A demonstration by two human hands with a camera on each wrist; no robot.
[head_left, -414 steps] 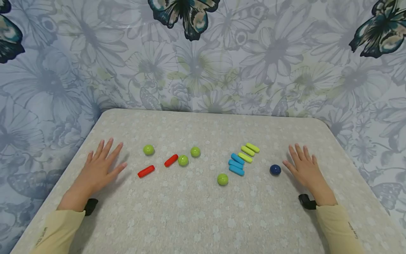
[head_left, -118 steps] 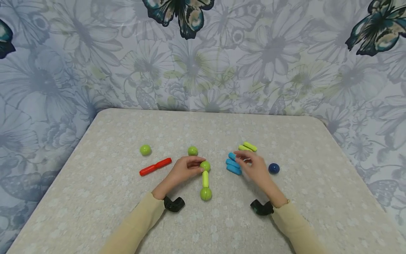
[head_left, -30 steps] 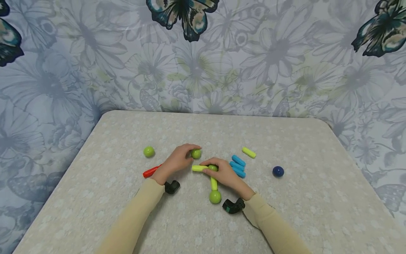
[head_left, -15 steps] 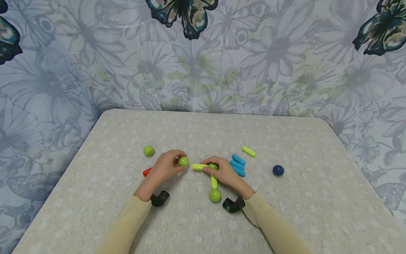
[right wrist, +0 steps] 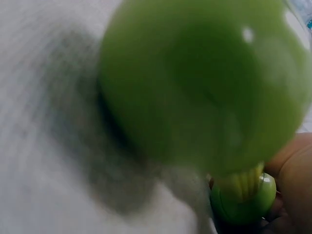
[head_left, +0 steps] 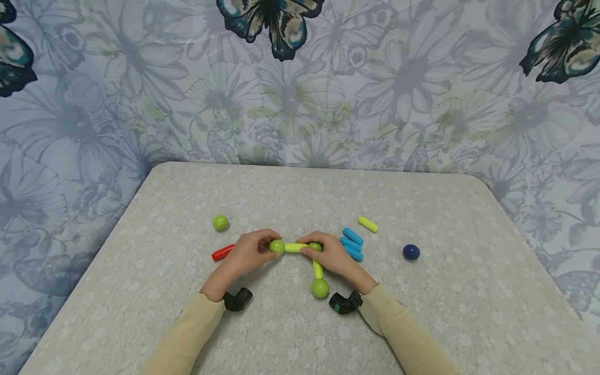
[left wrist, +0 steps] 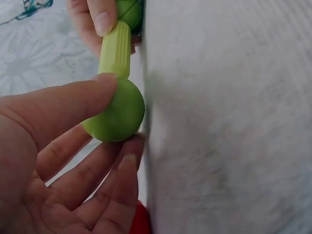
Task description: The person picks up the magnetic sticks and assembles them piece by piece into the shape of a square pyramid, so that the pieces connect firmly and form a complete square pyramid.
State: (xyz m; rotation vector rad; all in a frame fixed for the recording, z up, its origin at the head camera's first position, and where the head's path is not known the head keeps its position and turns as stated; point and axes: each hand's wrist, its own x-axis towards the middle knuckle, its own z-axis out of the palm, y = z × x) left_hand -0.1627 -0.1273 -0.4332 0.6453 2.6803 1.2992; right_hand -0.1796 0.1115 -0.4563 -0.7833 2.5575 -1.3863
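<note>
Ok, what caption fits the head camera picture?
Left hand presses a green ball onto a yellow-green stick held by the right hand.

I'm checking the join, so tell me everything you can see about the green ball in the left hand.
The green ball is a smooth, glossy, plastic-looking lime sphere. The left hand pinches it between thumb and fingers, low over the table. It touches the left end of a ribbed yellow-green stick lying crosswise, whose other end the right hand holds at a second ball.
</note>
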